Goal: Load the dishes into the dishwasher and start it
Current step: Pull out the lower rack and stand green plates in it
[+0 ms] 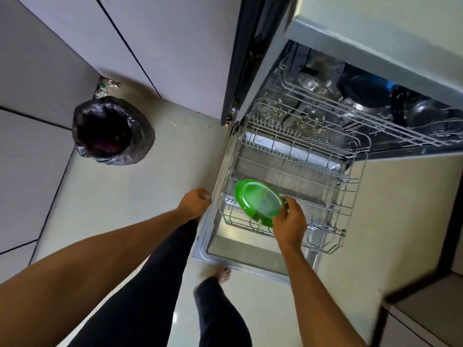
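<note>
At the far left of the frame, pale cabinet panels (pixel 37 58) are running up the wall, split by dark seams. Just right of them a round bin lined with a black bag (pixel 112 131) is standing on the light floor (pixel 150 176), with a small heap of litter (pixel 106 86) lying behind it in the corner.

Moving toward the middle, your left hand (pixel 194 202) is hanging over the floor, fingers curled into a loose fist and gripping nothing. It is sitting just beside the left edge of the dishwasher door (pixel 240 251); whether it is touching that edge cannot be told. Below it your legs in dark trousers (pixel 155 284) are filling the lower centre, and one bare foot (pixel 223 274) is resting at the door's near edge.

Right of centre, the door is lying open and flat, and the lower rack (pixel 350 196) is sitting pulled out over it. Your right hand (pixel 289 225) is pinching the lower right rim of the green plate (pixel 259 200), thumb on its face and fingers behind. The plate is sitting tilted in the rack's near left corner, its lower edge among the wire tines. Small specks of debris (pixel 283 113) are lying deeper inside, beyond the rack's far end.

In the upper right, the upper rack (pixel 375 121) is carrying steel bowls (pixel 315 83) and a dark blue bowl (pixel 368 92). A grey ledge (pixel 426 309) is cutting across the lower right corner.
</note>
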`<state>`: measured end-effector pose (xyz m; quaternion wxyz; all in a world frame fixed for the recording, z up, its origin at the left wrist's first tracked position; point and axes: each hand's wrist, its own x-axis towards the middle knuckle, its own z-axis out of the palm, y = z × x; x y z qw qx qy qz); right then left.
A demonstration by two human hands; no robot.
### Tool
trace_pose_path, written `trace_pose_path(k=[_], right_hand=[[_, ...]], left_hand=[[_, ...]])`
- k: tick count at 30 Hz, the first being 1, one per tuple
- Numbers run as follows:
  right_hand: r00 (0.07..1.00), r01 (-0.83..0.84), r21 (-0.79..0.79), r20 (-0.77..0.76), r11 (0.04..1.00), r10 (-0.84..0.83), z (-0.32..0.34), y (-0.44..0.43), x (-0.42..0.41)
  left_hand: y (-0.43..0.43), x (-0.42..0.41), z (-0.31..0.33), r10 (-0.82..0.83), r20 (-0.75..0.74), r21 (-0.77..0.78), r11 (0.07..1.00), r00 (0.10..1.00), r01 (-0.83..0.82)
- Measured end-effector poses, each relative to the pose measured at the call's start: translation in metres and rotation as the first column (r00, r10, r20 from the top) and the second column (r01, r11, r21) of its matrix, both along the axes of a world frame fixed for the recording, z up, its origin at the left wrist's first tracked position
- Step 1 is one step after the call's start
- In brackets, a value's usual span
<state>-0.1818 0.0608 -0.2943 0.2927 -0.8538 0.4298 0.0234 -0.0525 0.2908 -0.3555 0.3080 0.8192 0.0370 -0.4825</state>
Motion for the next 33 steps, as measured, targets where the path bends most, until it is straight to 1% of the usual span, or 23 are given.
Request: trace_pose_path(k=[2,4,5,7,9,11,12,17,20,24,29,31,33], right_hand=[[0.985,-0.149,-0.026,0.08,0.988,0.151,-0.009,-0.015,0.012],[0.929,-0.345,-0.019,0.136,0.938,0.345,-0.012,-0.027,0.025],[0.886,-0.442,-0.007,0.152,0.897,0.438,-0.027,-0.034,0.03],[0.776,-0.615,-0.005,0.176,0.788,0.606,-0.031,-0.041,0.048],[0.66,-0.741,-0.009,0.176,0.671,0.731,-0.041,-0.044,0.057],[0.546,-0.832,-0.011,0.168,0.555,0.821,-0.061,-0.043,0.06],[0.509,-0.855,-0.007,0.17,0.518,0.844,-0.067,-0.04,0.061],[0.381,-0.917,-0.055,0.17,0.395,0.909,-0.097,-0.029,0.063],[0.359,-0.925,-0.068,0.178,0.375,0.916,-0.111,-0.021,0.064],[0.408,-0.908,-0.043,0.122,0.416,0.905,-0.119,-0.015,0.067],[0.481,-0.877,0.036,0.052,0.48,0.875,-0.13,-0.022,0.085],[0.481,-0.876,0.05,0.038,0.48,0.876,-0.133,-0.027,0.089],[0.456,-0.889,0.058,0.04,0.454,0.889,-0.135,-0.028,0.089]], left_hand=[[-0.013,0.007,-0.017,-0.011,0.007,-0.003,1.0,1.0,0.011],[-0.022,0.01,-0.028,-0.001,0.005,0.008,1.0,1.0,0.001],[-0.029,0.006,-0.045,0.018,-0.001,0.022,1.0,1.0,-0.018],[-0.036,0.009,-0.052,0.039,0.001,0.027,0.999,0.999,-0.039],[-0.042,0.008,-0.068,0.061,0.016,0.036,0.997,0.998,-0.062],[-0.042,0.0,-0.093,0.112,0.021,0.057,0.992,0.993,-0.113],[-0.042,-0.002,-0.103,0.143,0.022,0.052,0.988,0.99,-0.144],[-0.046,-0.019,-0.129,0.302,0.021,-0.003,0.953,0.953,-0.302],[-0.048,-0.025,-0.135,0.336,0.014,-0.053,0.941,0.942,-0.335],[-0.054,-0.026,-0.139,0.344,0.041,-0.066,0.938,0.938,-0.341],[-0.066,-0.025,-0.14,0.283,0.072,-0.076,0.958,0.956,-0.278],[-0.069,-0.025,-0.139,0.255,0.118,-0.062,0.966,0.96,-0.249],[-0.069,-0.025,-0.14,0.245,0.152,-0.045,0.97,0.957,-0.241]])
